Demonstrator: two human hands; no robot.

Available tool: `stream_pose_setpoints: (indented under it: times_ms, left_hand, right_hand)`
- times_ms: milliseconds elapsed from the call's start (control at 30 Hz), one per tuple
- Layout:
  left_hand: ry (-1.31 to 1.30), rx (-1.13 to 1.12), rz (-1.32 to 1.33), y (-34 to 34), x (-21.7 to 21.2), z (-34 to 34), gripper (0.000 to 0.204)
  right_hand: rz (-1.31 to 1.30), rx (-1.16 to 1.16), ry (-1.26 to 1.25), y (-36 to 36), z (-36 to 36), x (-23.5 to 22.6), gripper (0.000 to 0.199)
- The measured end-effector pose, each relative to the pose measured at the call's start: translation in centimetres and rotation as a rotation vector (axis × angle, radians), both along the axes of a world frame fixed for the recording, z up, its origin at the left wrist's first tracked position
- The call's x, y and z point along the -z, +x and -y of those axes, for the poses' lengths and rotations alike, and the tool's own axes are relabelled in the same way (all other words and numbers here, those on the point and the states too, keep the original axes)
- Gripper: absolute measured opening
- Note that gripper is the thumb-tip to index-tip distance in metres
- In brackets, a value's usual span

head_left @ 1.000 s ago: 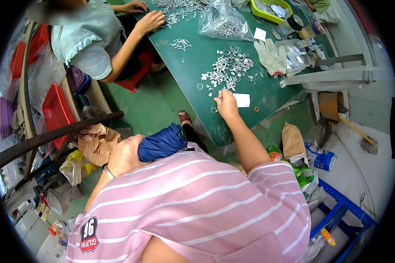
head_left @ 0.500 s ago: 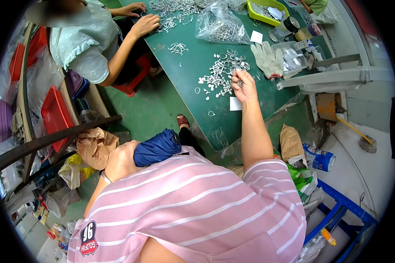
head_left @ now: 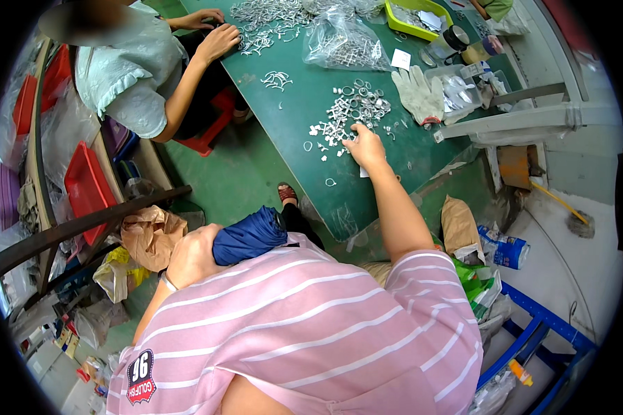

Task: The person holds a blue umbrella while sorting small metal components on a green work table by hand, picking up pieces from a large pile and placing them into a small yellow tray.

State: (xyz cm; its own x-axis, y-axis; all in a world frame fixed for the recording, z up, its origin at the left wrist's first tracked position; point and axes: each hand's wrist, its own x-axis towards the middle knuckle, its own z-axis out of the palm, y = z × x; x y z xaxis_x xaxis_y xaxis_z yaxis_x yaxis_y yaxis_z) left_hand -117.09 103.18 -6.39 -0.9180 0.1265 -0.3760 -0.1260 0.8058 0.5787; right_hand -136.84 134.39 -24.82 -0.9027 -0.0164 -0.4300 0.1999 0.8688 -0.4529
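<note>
My left hand (head_left: 195, 253) is closed round a folded dark blue umbrella (head_left: 249, 235), close against my striped shirt. On the green table, my right hand (head_left: 365, 147) reaches to the near edge of a pile of small silvery metal rings and fittings (head_left: 356, 107). Its thumb and forefinger are spread apart at the pieces, and I see nothing held between them. The other fingers are partly hidden. Under my right wrist lies a white card (head_left: 363, 173), mostly covered. A few loose rings (head_left: 330, 182) lie nearer the table's edge.
Across the green table (head_left: 291, 131), a person's hands (head_left: 218, 41) work at another metal heap. A clear bag of parts (head_left: 346, 45), grey glove (head_left: 420, 97), plastic bin (head_left: 460, 97) and yellow-green basket (head_left: 412, 26) stand behind my pile. A dark rail (head_left: 90, 223) crosses at left.
My right hand has moved left and slightly down to the pile's near edge, and its closed fingers have spread. It now covers most of the white card. My left hand keeps the umbrella.
</note>
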Motion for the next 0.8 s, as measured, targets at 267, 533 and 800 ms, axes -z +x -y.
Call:
stream_pose_setpoints:
  times_ms: [267,533,800]
  left_hand:
    - [-0.020,0.026,0.009,-0.7,0.2,-0.8,0.047]
    - [-0.028,0.014,0.024,-1.1,0.1,-1.1,0.049]
    - [-0.036,0.037,0.055,-2.0,0.3,-2.0,0.048]
  right_hand:
    - [-0.143,0.042,0.197,-2.3,0.3,-1.5,0.043]
    - [-0.059,-0.069,0.183,-4.0,-4.0,-1.4,0.036]
    - [-0.119,-0.070,0.096,-6.3,-4.8,0.1,0.022]
